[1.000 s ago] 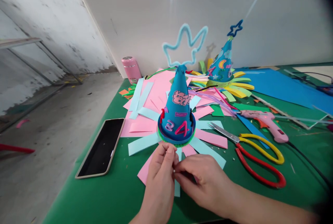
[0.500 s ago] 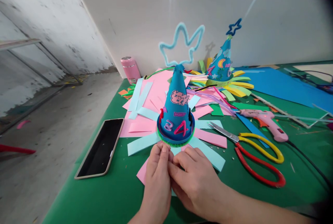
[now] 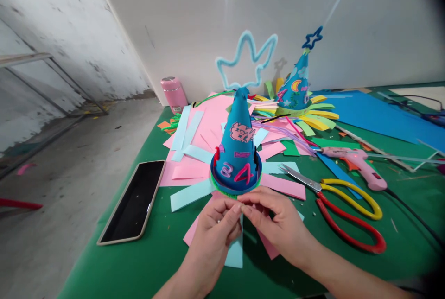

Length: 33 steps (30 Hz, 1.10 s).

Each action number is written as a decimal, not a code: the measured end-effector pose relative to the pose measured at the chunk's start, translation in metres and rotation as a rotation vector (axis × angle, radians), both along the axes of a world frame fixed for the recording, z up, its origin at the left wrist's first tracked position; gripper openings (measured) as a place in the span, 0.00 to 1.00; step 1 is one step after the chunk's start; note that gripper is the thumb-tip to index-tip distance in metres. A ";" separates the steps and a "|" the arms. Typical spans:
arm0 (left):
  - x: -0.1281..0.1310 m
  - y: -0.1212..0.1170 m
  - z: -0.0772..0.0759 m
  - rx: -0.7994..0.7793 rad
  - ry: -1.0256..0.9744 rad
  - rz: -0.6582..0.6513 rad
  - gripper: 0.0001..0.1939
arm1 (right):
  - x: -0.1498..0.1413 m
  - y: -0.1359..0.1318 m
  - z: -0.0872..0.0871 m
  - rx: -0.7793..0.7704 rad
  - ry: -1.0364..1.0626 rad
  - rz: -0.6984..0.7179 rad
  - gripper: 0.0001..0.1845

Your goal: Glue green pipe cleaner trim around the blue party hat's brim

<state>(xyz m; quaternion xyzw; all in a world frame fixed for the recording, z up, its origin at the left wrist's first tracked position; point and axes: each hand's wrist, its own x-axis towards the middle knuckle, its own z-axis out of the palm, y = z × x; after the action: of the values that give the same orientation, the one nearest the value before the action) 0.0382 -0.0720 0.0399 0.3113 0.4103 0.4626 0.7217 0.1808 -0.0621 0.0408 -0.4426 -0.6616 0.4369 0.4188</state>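
Note:
A blue cone party hat (image 3: 235, 125) stands upright, with pink, red and purple decorations and a light-blue pipe-cleaner shape (image 3: 237, 60) on top. Pale-blue and pink paper strips (image 3: 193, 196) fan out from its base. Just in front of its green-edged rim, my left hand (image 3: 217, 229) is closed, thumb and forefinger pinched together. My right hand (image 3: 278, 222) pinches right beside it, fingertips almost touching the left ones. Whatever tiny thing lies between the fingertips is too small to name. Beneath the hands, several strips stick out toward me.
Scissors (image 3: 314, 187) with red and yellow handles lie right of the hat, near a pink glue gun (image 3: 359, 162) with a cord. A phone (image 3: 132, 201) lies at left. Behind stand a pink bottle (image 3: 174, 95) and a second decorated hat (image 3: 295, 88). Blue sheets (image 3: 375, 116) lie back right.
My hands have turned and spread at the wrists, bringing thumbs and forefingers together just in front of the rim. More strips now show below them. The hat looks almost unmoved.

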 end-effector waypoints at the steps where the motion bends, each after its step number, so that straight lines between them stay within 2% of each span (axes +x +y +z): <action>1: 0.000 0.001 0.000 -0.002 -0.006 -0.010 0.11 | -0.002 0.000 -0.001 -0.013 0.019 -0.003 0.12; 7: -0.009 0.009 0.007 -0.009 0.030 -0.099 0.11 | -0.002 0.004 -0.005 0.023 0.093 -0.049 0.08; 15: -0.019 0.019 0.007 0.061 0.305 -0.271 0.14 | 0.001 0.008 -0.008 0.222 0.032 -0.045 0.07; 21: -0.020 0.025 0.002 0.018 0.180 -0.291 0.13 | -0.004 0.006 -0.012 0.335 -0.115 -0.061 0.06; 24: -0.020 0.024 -0.001 0.013 0.199 -0.278 0.13 | -0.005 0.005 -0.015 0.307 -0.137 -0.081 0.04; 27: -0.021 0.022 -0.005 -0.014 0.234 -0.245 0.14 | -0.003 0.006 -0.015 0.258 -0.096 -0.172 0.05; 29: -0.022 0.021 -0.007 -0.037 0.236 -0.230 0.15 | 0.000 0.007 -0.013 0.284 -0.062 -0.217 0.06; 31: -0.022 0.022 -0.008 -0.052 0.221 -0.223 0.15 | 0.003 0.008 -0.010 0.356 -0.099 -0.169 0.05; 33: -0.022 0.022 -0.009 -0.047 0.213 -0.220 0.14 | 0.004 0.008 -0.008 0.467 -0.222 -0.059 0.05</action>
<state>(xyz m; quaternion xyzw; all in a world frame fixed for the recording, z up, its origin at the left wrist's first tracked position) 0.0165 -0.0504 0.0312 0.3847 0.4587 0.3351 0.7275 0.1849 -0.0545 0.0331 -0.3983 -0.7733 0.2088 0.4470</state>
